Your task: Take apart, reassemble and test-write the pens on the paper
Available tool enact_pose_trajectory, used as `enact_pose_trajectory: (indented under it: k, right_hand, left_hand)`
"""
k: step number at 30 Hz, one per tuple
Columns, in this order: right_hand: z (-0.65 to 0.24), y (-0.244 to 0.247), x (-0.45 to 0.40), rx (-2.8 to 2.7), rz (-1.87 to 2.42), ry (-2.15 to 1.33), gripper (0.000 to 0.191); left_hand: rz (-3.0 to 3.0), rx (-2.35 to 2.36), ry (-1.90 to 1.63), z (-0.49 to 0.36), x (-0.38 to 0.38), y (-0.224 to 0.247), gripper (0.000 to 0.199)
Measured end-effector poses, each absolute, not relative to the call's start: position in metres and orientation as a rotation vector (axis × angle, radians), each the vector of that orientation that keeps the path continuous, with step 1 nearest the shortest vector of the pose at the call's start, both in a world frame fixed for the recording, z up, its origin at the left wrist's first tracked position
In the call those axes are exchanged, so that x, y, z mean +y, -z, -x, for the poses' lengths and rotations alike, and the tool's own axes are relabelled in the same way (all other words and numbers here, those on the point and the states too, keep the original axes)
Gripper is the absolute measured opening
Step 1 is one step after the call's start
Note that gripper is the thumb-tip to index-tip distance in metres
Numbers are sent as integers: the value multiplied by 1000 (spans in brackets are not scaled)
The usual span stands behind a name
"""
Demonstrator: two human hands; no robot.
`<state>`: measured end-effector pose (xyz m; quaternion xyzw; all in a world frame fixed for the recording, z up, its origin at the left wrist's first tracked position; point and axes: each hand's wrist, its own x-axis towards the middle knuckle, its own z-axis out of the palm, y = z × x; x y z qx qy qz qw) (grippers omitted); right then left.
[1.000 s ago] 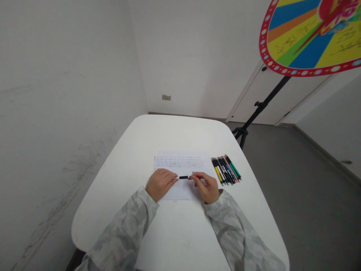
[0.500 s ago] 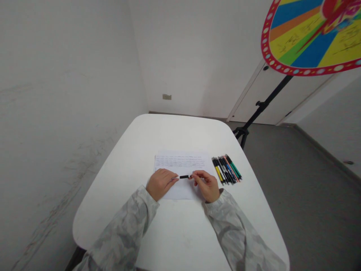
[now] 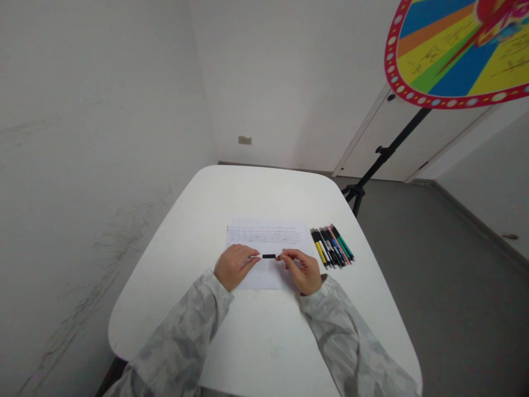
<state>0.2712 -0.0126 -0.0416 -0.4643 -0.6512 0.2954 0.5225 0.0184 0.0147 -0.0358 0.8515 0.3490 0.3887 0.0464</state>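
Note:
Between my two hands a pen [image 3: 269, 256] with a black middle part lies level above a sheet of paper. My left hand [image 3: 235, 266] pinches its left end, and my right hand [image 3: 303, 270] pinches its right end. Fingers hide both tips of the pen. Handwritten lines cover the upper part of the paper [image 3: 258, 280]; its lower part is blank. To the right of my right hand, several pens [image 3: 333, 247] in yellow, black, blue, pink and green lie side by side.
The white table [image 3: 264, 190] has rounded corners. A wall [image 3: 103, 138] stands at the left. Beyond the table's right edge, a colourful wheel [image 3: 450, 55] sits on a black stand [image 3: 382, 160], whose legs reach the floor near the far right corner.
The view has shifted very slightly. The pen between my hands has turned a little and lies more level; both hands keep their pinch on it.

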Motion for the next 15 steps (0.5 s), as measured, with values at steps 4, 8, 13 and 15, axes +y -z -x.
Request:
enact_pose_trajectory:
  k: [4, 8, 13, 15]
  right_hand:
    - [-270, 40, -12, -1513, 1092, -792, 17]
    - [-269, 38, -11, -1492, 1104, -823, 18]
    - [-268, 39, -11, -1503, 1117, -744, 17]
    - [-268, 41, -11, -1507, 1114, -736, 17]
  left_hand:
    - [-2605, 1062, -1171, -19, 15, 36, 19]
    - [-2610, 1071, -1172, -19, 15, 37, 21]
    - [-2609, 1092, -1170, -19, 15, 38, 23]
    - [-2614, 1089, -1174, -19, 15, 37, 22]
